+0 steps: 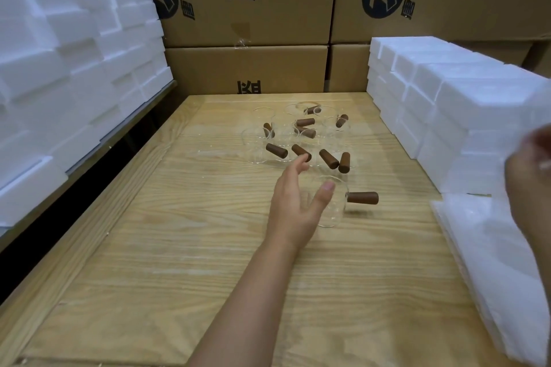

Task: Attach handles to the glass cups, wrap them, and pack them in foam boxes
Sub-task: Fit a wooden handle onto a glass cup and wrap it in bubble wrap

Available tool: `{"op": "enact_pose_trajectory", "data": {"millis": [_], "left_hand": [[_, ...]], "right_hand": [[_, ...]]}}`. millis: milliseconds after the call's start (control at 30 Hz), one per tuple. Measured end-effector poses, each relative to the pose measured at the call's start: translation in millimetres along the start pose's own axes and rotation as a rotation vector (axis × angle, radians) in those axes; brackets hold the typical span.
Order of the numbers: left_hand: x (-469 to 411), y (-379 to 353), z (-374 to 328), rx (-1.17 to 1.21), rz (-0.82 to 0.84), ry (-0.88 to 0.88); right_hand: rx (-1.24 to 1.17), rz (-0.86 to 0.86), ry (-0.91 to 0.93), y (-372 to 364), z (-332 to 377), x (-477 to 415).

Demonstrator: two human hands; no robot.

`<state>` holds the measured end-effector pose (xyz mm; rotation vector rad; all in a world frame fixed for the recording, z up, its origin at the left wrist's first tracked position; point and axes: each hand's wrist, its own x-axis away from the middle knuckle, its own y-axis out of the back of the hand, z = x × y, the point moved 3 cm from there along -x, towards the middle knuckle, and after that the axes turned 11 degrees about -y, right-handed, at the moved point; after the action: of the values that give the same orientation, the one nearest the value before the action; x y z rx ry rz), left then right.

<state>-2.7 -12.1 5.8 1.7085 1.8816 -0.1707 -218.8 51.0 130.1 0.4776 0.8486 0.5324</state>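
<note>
Clear glass cup (335, 211) with a brown wooden handle (362, 197) stands just right of the spread left hand (295, 199) — best gripped round its wall, not the handle — while the right hand (529, 176) pinches a white foam sheet (518, 140).

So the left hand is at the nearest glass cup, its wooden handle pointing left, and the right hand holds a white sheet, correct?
Not quite. The head view shows the wooden handle on the glass cup pointing right. The left hand is at that cup and the right hand holds the white sheet.
</note>
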Motion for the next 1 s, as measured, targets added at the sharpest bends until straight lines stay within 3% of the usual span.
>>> {"op": "enact_pose_trajectory", "data": {"millis": [167,233,367,467,567,833,1000], "left_hand": [[-3,7,2,0.075,-0.264,-0.173],[-4,9,4,0.162,-0.346,-0.199],[-10,15,15,0.471,-0.484,0.003],[-16,21,25,0.785,-0.512,0.206],[-14,21,23,0.773,-0.497,0.239],[-11,22,11,0.694,-0.509,0.111],[-9,24,5,0.444,-0.332,-0.088]], "right_hand": [[-0.274,-0.175,0.633,-4,58,37],[-0.329,-0.095,0.829,-22,73,52],[-0.261,-0.036,0.994,-66,67,63],[-0.21,-0.011,0.963,-88,56,61],[-0.229,0.073,0.852,-100,45,58],[-0.64,0.318,0.085,-124,17,43],[-0.673,0.359,0.053,-128,7,41]]}}
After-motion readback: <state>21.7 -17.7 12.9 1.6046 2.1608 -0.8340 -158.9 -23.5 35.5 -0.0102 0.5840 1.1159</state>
